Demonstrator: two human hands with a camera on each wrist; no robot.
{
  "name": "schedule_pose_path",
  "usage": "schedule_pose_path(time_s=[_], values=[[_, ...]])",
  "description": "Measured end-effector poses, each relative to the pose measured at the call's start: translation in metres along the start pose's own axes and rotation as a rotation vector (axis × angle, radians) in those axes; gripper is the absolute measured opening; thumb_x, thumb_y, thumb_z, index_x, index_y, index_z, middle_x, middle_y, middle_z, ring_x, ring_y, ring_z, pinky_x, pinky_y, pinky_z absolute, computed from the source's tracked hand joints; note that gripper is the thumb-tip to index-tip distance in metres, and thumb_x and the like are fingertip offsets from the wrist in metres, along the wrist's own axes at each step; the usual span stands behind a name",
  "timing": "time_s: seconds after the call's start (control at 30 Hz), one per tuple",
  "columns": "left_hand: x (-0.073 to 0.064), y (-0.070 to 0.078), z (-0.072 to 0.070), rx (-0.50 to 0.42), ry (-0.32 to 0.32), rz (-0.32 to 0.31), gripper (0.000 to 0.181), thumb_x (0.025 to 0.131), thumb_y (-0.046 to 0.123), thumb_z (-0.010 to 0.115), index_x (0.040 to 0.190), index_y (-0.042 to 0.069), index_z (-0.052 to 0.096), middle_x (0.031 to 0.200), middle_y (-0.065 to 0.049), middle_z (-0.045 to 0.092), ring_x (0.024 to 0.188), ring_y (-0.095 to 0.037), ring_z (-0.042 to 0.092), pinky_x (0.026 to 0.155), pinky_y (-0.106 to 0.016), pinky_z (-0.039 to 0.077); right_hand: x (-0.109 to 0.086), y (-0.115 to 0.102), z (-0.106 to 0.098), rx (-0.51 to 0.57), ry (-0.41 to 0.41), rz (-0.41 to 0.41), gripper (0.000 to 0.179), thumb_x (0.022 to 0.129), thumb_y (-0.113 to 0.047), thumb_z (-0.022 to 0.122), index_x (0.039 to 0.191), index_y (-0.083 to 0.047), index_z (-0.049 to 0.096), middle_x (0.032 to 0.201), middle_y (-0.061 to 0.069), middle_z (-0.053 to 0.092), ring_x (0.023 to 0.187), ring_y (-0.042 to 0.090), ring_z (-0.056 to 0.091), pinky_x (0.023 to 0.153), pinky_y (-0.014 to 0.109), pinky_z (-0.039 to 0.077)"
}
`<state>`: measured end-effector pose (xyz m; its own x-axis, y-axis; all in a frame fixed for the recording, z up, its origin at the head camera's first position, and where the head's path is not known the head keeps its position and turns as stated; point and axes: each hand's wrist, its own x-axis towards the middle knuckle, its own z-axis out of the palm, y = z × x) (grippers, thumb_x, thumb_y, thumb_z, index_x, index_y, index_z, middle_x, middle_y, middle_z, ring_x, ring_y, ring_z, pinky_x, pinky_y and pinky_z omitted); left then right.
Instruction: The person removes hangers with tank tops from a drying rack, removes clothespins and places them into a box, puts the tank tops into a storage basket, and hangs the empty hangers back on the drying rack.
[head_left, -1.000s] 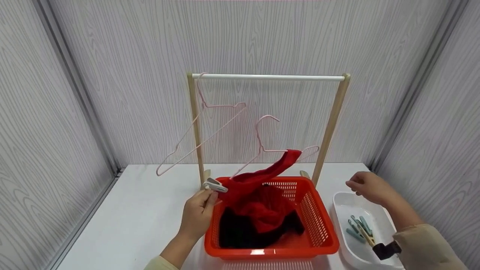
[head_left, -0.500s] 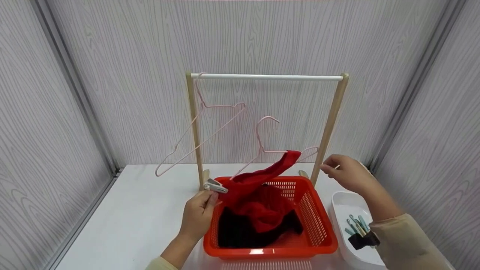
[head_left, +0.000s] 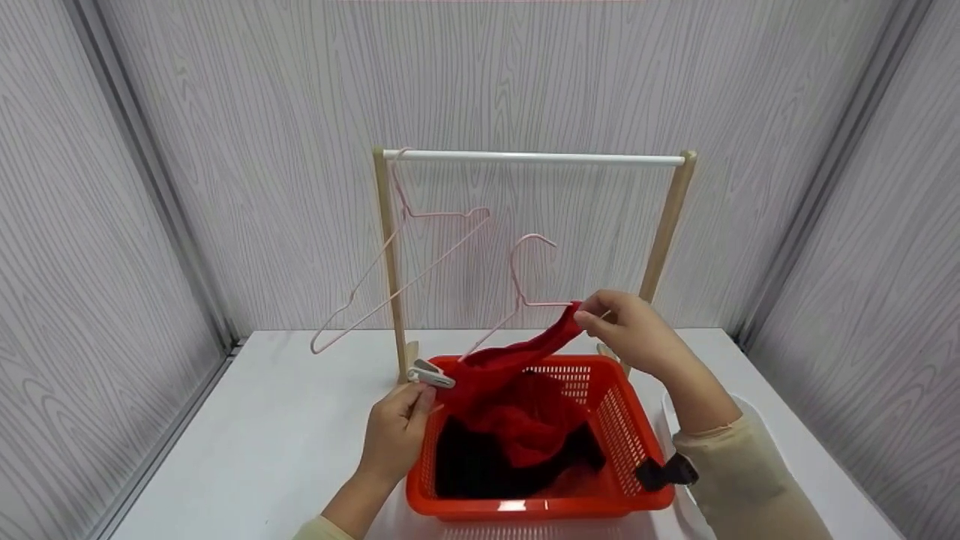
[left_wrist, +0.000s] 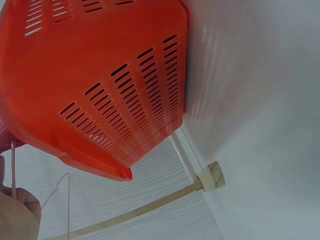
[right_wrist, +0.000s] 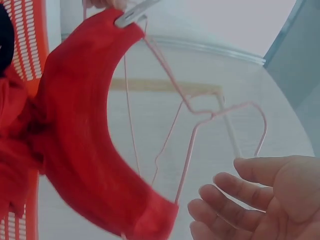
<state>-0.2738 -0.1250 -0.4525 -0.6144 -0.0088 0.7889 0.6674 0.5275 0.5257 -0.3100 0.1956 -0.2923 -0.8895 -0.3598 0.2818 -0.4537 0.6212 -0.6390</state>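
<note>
My left hand (head_left: 394, 427) grips the lower left end of a pink wire hanger (head_left: 547, 304), above the basket's left rim. Along the hanger stretches a red garment (head_left: 517, 360), with a pale clothespin (head_left: 433, 375) clipped to it at the left corner, just above my left thumb. In the right wrist view, the clothespin (right_wrist: 132, 14) bites the garment's edge beside the hanger. My right hand (head_left: 630, 334) is at the garment's right corner; the right wrist view shows that hand (right_wrist: 260, 200) with loosely bent, separated fingers beside the cloth, holding nothing.
A red basket (head_left: 465, 508) below contains the rest of the red cloth and a black cloth (head_left: 472, 457). Behind stands a rack with a white bar (head_left: 532, 157), bearing another pink hanger (head_left: 442, 215). My right arm partly hides a white tray (head_left: 669, 409).
My right hand has moved left from above the white tray to the garment's right corner. The right forearm now covers the tray's clothespins. My left hand, the hanger and the garment stay put.
</note>
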Motion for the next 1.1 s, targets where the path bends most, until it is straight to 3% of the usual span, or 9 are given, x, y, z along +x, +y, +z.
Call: schedule_pose_path(time_s=[0.2,0.47,0.6,0.87,1.1], values=[[0.000,0.001,0.000,-0.035,-0.014,-0.032,0.011,0.098,0.008,0.063,0.092,0.007,0.073,0.083,0.005,0.066,0.074,-0.006,0.062,0.064,-0.020,0.053,0.007,-0.017,0.020,0.029,-0.005,-0.056,0.018,0.102,-0.022,0.060,0.105,-0.007,0.069,0.095,0.007,0.071,0.092,0.024,0.066,0.087,0.046,0.050],[0.001,0.001,0.002,0.006,-0.006,-0.035,0.011,0.098,0.010,0.064,0.089,0.010,0.071,0.076,0.009,0.059,0.067,-0.004,0.050,0.057,-0.022,0.045,0.015,-0.037,0.048,0.069,-0.021,-0.142,0.015,0.101,-0.024,0.062,0.107,-0.012,0.069,0.095,0.000,0.068,0.087,0.018,0.064,0.080,0.035,0.056],[0.000,0.001,0.003,0.008,-0.010,-0.042,0.011,0.097,0.009,0.065,0.088,0.010,0.071,0.074,0.010,0.055,0.065,-0.004,0.046,0.055,-0.022,0.042,0.017,-0.048,0.061,0.078,-0.028,-0.206,0.012,0.100,-0.023,0.064,0.107,-0.017,0.071,0.098,-0.003,0.068,0.090,0.014,0.064,0.082,0.032,0.056],[-0.001,-0.001,0.004,0.003,-0.001,-0.007,0.010,0.096,0.006,0.066,0.086,0.009,0.069,0.073,0.010,0.052,0.065,-0.003,0.045,0.055,-0.020,0.040,0.024,-0.064,0.087,0.012,-0.006,-0.376,0.011,0.097,-0.016,0.067,0.106,-0.011,0.071,0.100,-0.002,0.069,0.094,0.010,0.065,0.087,0.029,0.053],[-0.001,-0.002,0.003,0.020,-0.005,0.012,0.008,0.096,0.006,0.066,0.090,0.010,0.070,0.076,0.009,0.057,0.066,-0.004,0.047,0.057,-0.020,0.044,0.028,-0.068,0.104,-0.042,-0.036,-0.428,0.015,0.097,-0.014,0.067,0.111,-0.012,0.072,0.106,0.002,0.070,0.101,0.013,0.065,0.090,0.029,0.053]])
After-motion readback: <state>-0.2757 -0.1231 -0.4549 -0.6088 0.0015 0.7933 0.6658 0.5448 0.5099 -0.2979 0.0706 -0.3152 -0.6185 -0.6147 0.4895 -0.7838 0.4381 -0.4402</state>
